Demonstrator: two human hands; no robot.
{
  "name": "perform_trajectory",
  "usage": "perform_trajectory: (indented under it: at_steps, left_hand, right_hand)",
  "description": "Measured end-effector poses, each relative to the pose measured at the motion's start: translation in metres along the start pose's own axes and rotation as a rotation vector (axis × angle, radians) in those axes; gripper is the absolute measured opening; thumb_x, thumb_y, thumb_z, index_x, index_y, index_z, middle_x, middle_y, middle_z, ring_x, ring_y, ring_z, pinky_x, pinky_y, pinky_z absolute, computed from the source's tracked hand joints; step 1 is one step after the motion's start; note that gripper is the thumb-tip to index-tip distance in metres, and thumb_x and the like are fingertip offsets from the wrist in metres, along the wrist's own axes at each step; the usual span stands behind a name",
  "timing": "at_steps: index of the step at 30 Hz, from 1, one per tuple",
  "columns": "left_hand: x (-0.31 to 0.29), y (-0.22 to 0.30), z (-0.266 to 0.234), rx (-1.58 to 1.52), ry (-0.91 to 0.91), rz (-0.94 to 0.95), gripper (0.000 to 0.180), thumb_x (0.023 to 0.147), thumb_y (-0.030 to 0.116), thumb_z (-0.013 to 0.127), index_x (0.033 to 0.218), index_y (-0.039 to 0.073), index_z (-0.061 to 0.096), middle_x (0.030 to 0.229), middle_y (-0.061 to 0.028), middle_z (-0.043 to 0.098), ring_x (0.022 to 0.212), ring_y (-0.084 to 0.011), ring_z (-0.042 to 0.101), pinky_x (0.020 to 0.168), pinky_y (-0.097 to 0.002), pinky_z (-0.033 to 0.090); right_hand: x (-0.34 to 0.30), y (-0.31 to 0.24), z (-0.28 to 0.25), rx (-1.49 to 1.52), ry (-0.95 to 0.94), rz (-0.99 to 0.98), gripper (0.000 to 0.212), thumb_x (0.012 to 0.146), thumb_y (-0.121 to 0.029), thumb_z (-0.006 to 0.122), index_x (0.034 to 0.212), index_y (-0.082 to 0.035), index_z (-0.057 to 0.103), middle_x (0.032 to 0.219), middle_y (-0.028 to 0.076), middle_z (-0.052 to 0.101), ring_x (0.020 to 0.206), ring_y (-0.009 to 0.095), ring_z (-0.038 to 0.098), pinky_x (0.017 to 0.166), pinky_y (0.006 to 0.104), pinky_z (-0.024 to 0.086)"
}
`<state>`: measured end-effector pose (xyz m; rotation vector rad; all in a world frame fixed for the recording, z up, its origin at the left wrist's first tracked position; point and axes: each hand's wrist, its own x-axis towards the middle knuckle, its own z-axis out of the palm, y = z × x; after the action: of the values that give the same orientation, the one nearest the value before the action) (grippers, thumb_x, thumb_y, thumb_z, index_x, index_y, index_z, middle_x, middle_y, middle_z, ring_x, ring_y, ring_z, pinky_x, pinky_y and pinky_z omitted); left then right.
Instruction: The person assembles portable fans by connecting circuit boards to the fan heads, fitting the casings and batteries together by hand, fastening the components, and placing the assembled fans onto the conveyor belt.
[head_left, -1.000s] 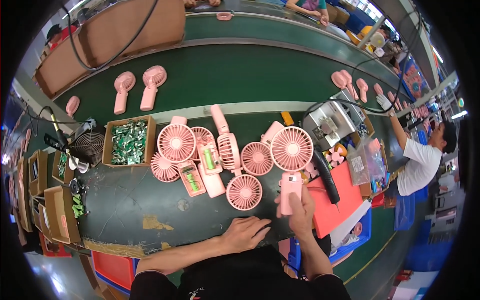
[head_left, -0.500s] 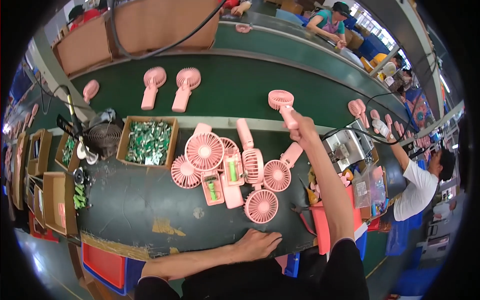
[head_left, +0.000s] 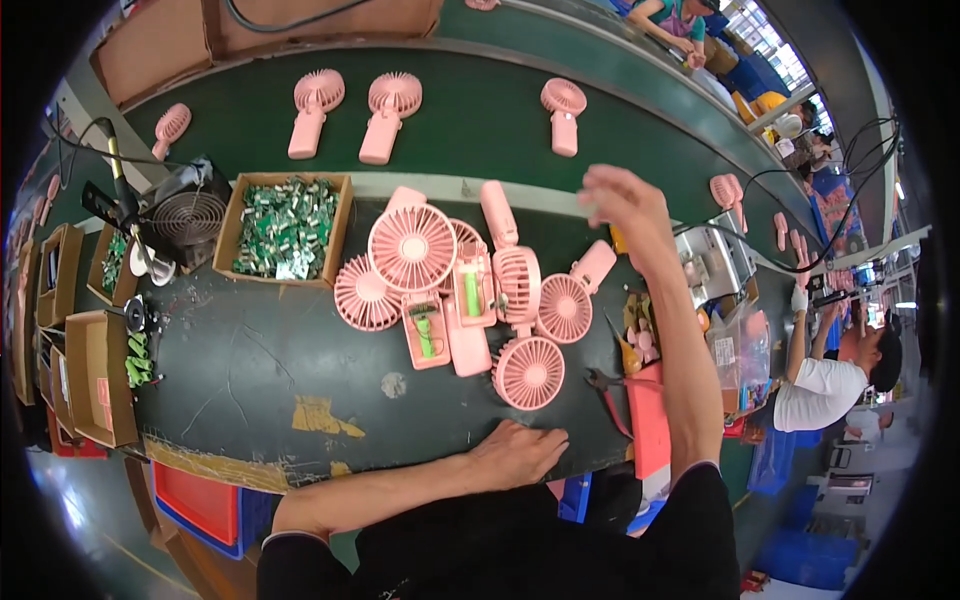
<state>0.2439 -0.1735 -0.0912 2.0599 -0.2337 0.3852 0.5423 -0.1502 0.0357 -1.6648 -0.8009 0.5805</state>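
six piled fans, two hands

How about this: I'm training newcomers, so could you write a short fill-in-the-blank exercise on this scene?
The raised hand is the person's ____ one.
The clustered fans are coloured ____.
The cardboard box nearest them holds green ____.
The pliers have ____ handles.

Missing words: right; pink; circuit boards; red.

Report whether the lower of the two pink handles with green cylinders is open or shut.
Open: nothing covers the face of that pink handle, so the green cylinder lying inside is exposed.
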Motion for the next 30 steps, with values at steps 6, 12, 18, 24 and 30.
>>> perform_trajectory:
  at_steps: [6,12,18,24,30]
  left_hand:
    - [0.003,0.002,-0.002,0.000,0.009,0.020,0.016,0.085,0.012,0.063,0.097,0.003,0.059,0.075,-0.0119,0.064,0.069,-0.0321,0.065,0.059,-0.0424,0.051]
    - [-0.006,0.009,-0.005,0.014,0.057,0.135,0.017,0.083,0.011,0.066,0.096,0.001,0.061,0.068,-0.0108,0.061,0.061,-0.0291,0.063,0.052,-0.0390,0.049]
    - [0.000,0.026,-0.055,0.256,0.291,0.116,0.025,0.077,0.005,0.071,0.100,0.000,0.064,0.072,-0.0085,0.062,0.056,-0.0244,0.060,0.051,-0.0342,0.049]
    - [-0.003,0.014,-0.073,0.434,0.360,-0.026,0.044,0.069,0.009,0.077,0.110,0.002,0.063,0.114,-0.0166,0.058,0.102,-0.0353,0.056,0.086,-0.0433,0.049]
    - [-0.006,0.009,-0.058,0.472,0.228,-0.095,0.054,0.074,0.021,0.078,0.121,0.003,0.057,0.133,-0.0209,0.046,0.125,-0.0412,0.043,0.102,-0.0477,0.041]
  right_hand:
    - [-0.148,-0.005,0.038,-0.631,-0.258,0.168,0.039,0.081,-0.022,0.076,0.110,-0.001,0.063,0.090,0.009,0.069,0.074,0.014,0.066,0.066,0.0300,0.053]
    - [-0.196,0.019,0.079,-0.751,0.007,-0.035,0.064,0.075,-0.025,0.080,0.127,-0.003,0.049,0.101,0.017,0.066,0.083,0.032,0.066,0.075,0.0393,0.054]
    - [-0.206,0.046,0.082,-0.565,0.114,0.087,0.068,0.075,-0.025,0.079,0.129,-0.003,0.045,0.107,0.019,0.064,0.094,0.032,0.065,0.082,0.0399,0.052]
    - [-0.206,0.046,0.082,-0.429,0.078,0.088,0.050,0.082,-0.018,0.075,0.122,0.001,0.052,0.099,0.016,0.064,0.080,0.023,0.065,0.071,0.0332,0.053]
    - [-0.200,0.049,0.072,-0.206,0.006,0.207,0.042,0.082,-0.012,0.074,0.117,0.005,0.056,0.088,0.012,0.069,0.074,0.012,0.064,0.066,0.0257,0.051]
